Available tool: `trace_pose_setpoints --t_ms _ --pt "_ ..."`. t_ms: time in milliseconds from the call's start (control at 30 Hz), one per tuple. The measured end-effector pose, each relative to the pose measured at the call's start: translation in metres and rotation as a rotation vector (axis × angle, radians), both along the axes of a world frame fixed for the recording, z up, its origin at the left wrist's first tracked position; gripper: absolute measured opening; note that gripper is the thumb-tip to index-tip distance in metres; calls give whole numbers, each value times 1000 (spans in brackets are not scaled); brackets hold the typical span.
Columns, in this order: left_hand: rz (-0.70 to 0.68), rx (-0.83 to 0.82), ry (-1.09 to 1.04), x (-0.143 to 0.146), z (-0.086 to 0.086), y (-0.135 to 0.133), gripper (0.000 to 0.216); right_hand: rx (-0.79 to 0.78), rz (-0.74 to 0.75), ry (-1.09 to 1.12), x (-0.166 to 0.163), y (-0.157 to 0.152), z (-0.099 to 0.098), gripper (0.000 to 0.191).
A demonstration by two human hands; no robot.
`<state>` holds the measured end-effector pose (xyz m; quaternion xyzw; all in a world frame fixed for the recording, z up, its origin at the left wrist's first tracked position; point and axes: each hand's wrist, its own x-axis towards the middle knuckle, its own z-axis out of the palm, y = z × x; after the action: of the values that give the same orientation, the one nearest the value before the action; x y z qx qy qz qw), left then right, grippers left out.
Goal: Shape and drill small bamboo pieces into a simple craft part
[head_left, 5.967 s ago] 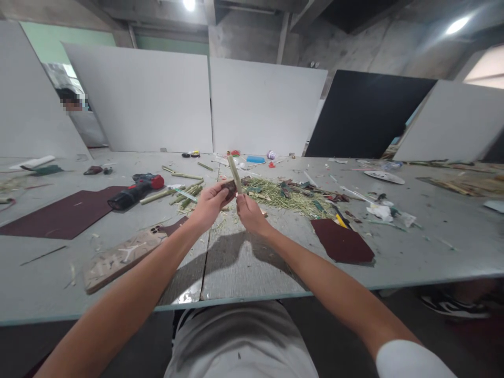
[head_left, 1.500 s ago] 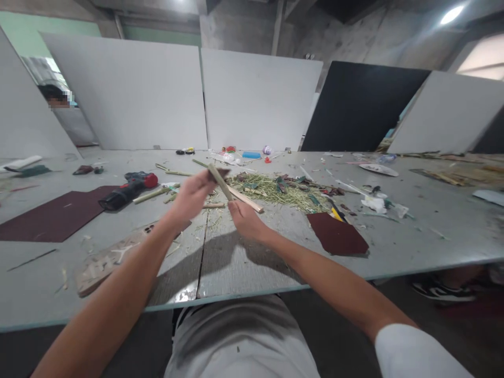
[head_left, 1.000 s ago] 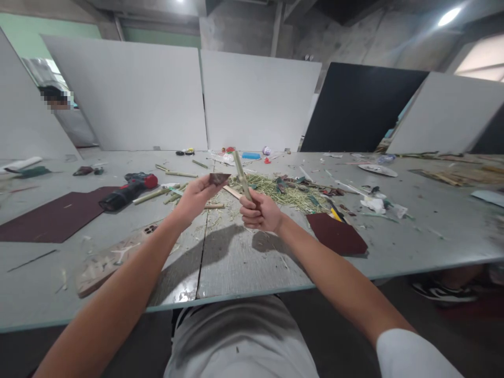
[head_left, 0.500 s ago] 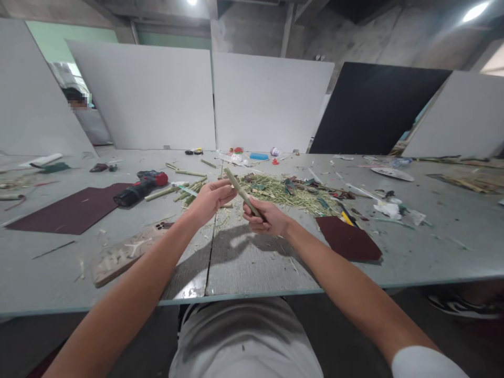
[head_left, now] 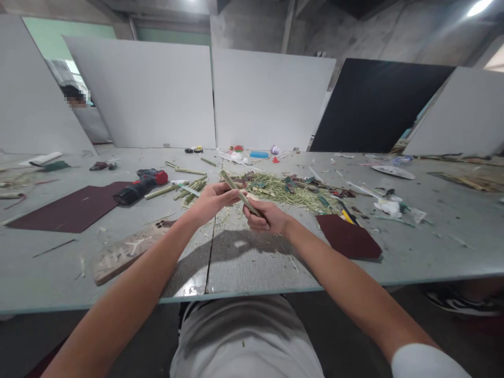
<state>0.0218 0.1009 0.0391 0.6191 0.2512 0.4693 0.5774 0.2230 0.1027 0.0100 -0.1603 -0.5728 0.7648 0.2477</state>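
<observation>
Above the grey table (head_left: 244, 262), my right hand (head_left: 264, 216) is closed round the lower end of a thin green bamboo stick (head_left: 233, 185) that slants up to the left. My left hand (head_left: 212, 199) is closed on the stick's middle, fingers pinched round it; whether the small dark red sandpaper scrap is still under them is hidden. A heap of green shavings (head_left: 283, 190) lies just behind both hands.
A red and black power drill (head_left: 138, 186) and several bamboo pieces (head_left: 173, 189) lie at the left, beside a large dark red sandpaper sheet (head_left: 71, 207). A smaller sheet (head_left: 348, 242) lies at the right, a phone (head_left: 126, 251) near left. White and black boards stand behind; another person at far left.
My right hand tilted the stick from nearly upright to a slant toward the left. My left hand, which held a dark sandpaper scrap apart, closed onto the stick's middle.
</observation>
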Motion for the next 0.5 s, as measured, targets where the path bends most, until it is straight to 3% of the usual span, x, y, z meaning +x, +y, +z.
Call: trace_pose_setpoints --t_ms 333,400,500 --pt "70 45 57 2 -7 4 38 134 -220 -42 -7 -8 5 28" --pt "132 31 53 3 -6 4 41 228 -320 -68 -9 -5 4 26" --pt "329 35 -23 1 -6 8 42 427 -561 -95 -8 1 3 23"
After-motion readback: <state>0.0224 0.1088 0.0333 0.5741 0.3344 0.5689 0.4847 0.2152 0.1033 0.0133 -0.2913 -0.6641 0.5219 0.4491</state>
